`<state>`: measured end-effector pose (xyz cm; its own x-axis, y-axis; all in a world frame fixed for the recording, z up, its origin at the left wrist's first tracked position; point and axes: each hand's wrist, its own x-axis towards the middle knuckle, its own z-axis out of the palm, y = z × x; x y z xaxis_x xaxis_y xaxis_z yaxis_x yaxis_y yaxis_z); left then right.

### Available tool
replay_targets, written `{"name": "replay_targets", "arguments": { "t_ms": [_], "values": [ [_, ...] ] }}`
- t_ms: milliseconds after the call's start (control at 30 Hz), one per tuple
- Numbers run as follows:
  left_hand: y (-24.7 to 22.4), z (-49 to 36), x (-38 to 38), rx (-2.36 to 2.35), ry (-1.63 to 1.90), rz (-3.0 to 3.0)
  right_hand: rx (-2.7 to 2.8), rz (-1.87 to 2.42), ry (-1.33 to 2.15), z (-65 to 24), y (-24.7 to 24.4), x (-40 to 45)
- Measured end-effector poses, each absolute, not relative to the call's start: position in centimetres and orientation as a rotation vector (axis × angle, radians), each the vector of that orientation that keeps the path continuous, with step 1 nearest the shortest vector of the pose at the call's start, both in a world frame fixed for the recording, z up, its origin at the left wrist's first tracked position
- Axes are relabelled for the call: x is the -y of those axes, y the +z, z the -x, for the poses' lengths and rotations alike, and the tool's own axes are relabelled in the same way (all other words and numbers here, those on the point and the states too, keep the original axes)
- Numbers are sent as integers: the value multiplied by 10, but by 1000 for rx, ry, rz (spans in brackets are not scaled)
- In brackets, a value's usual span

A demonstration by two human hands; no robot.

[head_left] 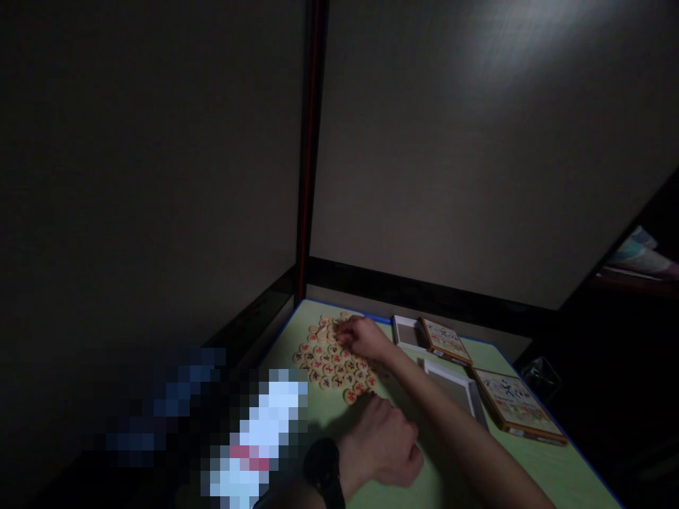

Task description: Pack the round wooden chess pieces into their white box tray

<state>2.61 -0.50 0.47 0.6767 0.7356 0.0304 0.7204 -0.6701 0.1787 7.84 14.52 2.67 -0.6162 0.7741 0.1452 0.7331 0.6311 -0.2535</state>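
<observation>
Round wooden Chinese chess pieces (329, 368) with red and black characters lie packed in a cluster on the pale green table (535, 463). My right hand (366, 336) reaches over the far right side of the cluster, its fingertips drawn together on a Chinese chess piece. Closer to me, my left hand (379, 440), with a dark watch (322, 463) on its wrist, is curled in a fist at the near edge of the cluster. A red-marked piece (350, 396) lies just beyond its knuckles. The left fingers are mostly hidden, and I cannot see what they hold.
Along the table's right side lie two white box trays (408, 334) and two printed box lids (517, 403). Dim wall panels (450, 177) rise behind the table. A blurred-out bright patch (265, 431) covers the area left of the table.
</observation>
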Motion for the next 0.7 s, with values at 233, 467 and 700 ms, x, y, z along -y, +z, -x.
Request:
{"name": "replay_targets", "arguments": {
  "t_ms": [233, 467, 700],
  "values": [
    [11, -25, 6, -1184, 85, -2747, 2665, 1332, 184, -59, 23, -138],
    [6, -25, 5, -1164, 132, -2760, 2547, 1382, 302, -105, 36, -156],
    [3, -25, 3, -1159, 164, -2801, 2415, 1438, 435, -145, 12, -160]
  ]
}}
